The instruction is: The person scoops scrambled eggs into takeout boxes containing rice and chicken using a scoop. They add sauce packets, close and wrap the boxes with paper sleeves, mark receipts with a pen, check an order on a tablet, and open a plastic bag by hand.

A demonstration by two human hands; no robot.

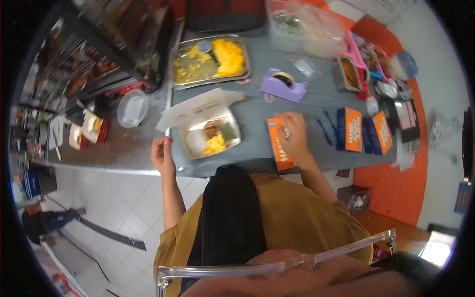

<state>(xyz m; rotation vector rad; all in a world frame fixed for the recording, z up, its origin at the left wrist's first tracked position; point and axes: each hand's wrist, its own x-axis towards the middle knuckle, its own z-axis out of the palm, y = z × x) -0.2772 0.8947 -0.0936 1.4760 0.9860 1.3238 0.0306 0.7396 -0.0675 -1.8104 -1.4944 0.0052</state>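
Note:
My left hand (164,154) is at the counter's front edge, fingers curled together, just below the left corner of an open paper food box's lid. Whether anything is between the fingertips I cannot make out. That food box (236,142) holds yellow food (214,145), brown pieces (212,129) and something green (228,131); a pale area fills its left side. My right hand (293,138) is closed over an orange printed box (275,140) lying on the counter, covering much of its right side.
Behind the food box is a metal tray (213,78) of yellow food with a utensil. A purple tape dispenser (283,89), blue pens (324,131) and two more orange boxes (349,129) (380,132) lie rightward. A plastic tub (132,109) and small filled cartons (92,127) stand left.

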